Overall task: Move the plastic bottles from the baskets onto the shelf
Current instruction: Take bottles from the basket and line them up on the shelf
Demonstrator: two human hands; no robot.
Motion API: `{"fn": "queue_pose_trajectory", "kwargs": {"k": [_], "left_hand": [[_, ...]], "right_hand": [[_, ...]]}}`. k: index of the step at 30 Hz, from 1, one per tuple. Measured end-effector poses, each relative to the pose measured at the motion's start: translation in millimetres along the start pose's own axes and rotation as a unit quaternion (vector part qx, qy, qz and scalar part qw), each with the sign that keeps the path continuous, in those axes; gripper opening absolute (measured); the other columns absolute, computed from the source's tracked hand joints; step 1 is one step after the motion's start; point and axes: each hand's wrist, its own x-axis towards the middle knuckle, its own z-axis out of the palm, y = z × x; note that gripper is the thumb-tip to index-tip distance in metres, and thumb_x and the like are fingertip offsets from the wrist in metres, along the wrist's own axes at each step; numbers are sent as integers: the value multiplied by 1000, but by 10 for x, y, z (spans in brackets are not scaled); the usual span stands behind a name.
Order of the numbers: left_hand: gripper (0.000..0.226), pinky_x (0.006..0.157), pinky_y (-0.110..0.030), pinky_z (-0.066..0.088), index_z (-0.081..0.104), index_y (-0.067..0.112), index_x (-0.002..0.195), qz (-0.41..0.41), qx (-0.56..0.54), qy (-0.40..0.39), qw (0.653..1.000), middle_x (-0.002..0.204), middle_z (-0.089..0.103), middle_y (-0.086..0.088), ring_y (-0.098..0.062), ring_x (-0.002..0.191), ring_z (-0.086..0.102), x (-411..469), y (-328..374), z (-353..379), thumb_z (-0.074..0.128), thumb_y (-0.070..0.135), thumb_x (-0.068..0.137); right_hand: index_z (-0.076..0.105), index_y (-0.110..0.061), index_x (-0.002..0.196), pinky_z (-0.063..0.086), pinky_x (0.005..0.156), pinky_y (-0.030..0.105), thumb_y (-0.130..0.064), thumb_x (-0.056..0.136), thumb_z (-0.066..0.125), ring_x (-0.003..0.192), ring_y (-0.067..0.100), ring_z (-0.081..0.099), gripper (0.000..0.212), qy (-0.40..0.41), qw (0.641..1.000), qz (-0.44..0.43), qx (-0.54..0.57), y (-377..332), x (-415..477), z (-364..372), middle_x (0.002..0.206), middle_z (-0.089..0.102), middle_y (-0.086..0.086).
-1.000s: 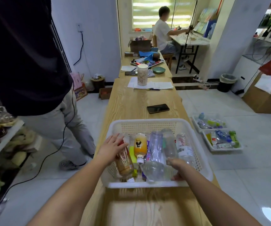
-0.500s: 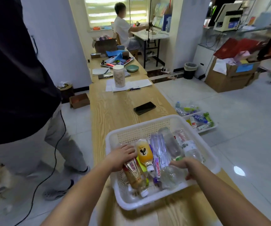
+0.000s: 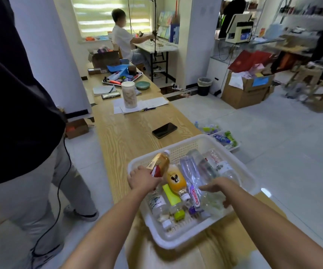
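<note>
Basket: the white basket (image 3: 186, 242) stands at the near end of the desk (image 3: 129, 136), by its right edge and a little askew.
Tea bottle: the amber bottle (image 3: 159, 161) is above the far left corner of the basket, tilted, with its cap pointing up and away from the person.
Left hand: the left hand (image 3: 143, 179) is closed around the lower part of the amber bottle – a full grip.
Right hand: the right hand (image 3: 220, 188) is low in the near right part of the basket, thumb and fingers curved round a clear bottle (image 3: 213, 203).
Other bottles: they lie flat between the two hands (long axes mostly near-to-far), among them an orange one (image 3: 176, 180).
Coming move: I judge that both bottles go out together – but no shelf can be told in this view.
</note>
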Motion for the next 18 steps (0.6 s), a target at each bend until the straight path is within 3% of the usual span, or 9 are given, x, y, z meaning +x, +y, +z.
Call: {"fn": "queue_pose_trajectory", "kwargs": {"k": [3, 6, 10, 11, 13, 15, 18], "left_hand": [[89, 104, -39, 32, 39, 6, 132, -52, -18, -10, 998, 136, 48, -12, -29, 128, 41, -77, 60, 156, 60, 70, 74], [87, 108, -39, 26, 38, 6, 133, -57, -32, -16, 998, 137, 47, -13, -30, 129, 38, -81, 67, 209, 57, 70, 77], [85, 106, -40, 27, 42, 3, 130, -98, -107, -34, 989, 133, 52, -14, -32, 127, 42, -48, 91, 200, 56, 70, 78], [86, 106, -41, 27, 43, 3, 130, -112, -145, -39, 982, 133, 52, -15, -33, 127, 43, -58, 119, 203, 56, 70, 78], [87, 105, -42, 30, 40, 1, 132, -137, -237, -45, 961, 134, 52, -16, -35, 127, 44, -89, 199, 208, 58, 67, 79], [83, 104, -44, 39, 41, 0, 135, -158, -393, -75, 903, 131, 55, -18, -37, 122, 51, -118, 299, 200, 65, 58, 81], [60, 98, -45, 48, 53, 6, 129, -171, -670, -186, 698, 121, 64, -19, -34, 110, 61, -155, 473, 142, 72, 37, 82]], "right_hand": [[15, -6, 151, 43, 105, 36, -69, 84, 50, 129, 27, 49, 98, -15, 999, 41, 14, -91, -136, 45, 152, 29, 18], [22, -10, 150, 52, 94, 36, -54, 88, 59, 117, 32, 57, 85, -41, 987, 43, 147, 0, -200, 110, 151, 29, 20], [22, -10, 150, 52, 89, 33, -43, 90, 61, 120, 35, 53, 78, -36, 969, 17, 244, 104, -228, 119, 156, 19, 17], [24, -10, 149, 52, 84, 31, -42, 90, 61, 115, 34, 55, 77, -36, 967, 17, 253, 112, -240, 78, 153, 26, 18], [32, -9, 142, 51, 65, 28, -46, 85, 64, 86, 31, 59, 75, -46, 955, 39, 291, 128, -247, -77, 127, 45, 22], [37, -6, 128, 46, 42, 21, -48, 78, 70, 69, 27, 54, 73, -63, 937, 68, 337, 168, -279, -272, 111, 47, 22], [45, -6, 109, 39, 36, 17, -44, 69, 72, 64, 25, 52, 61, -102, 927, 61, 355, 299, -334, -504, 99, 54, 19]]}}
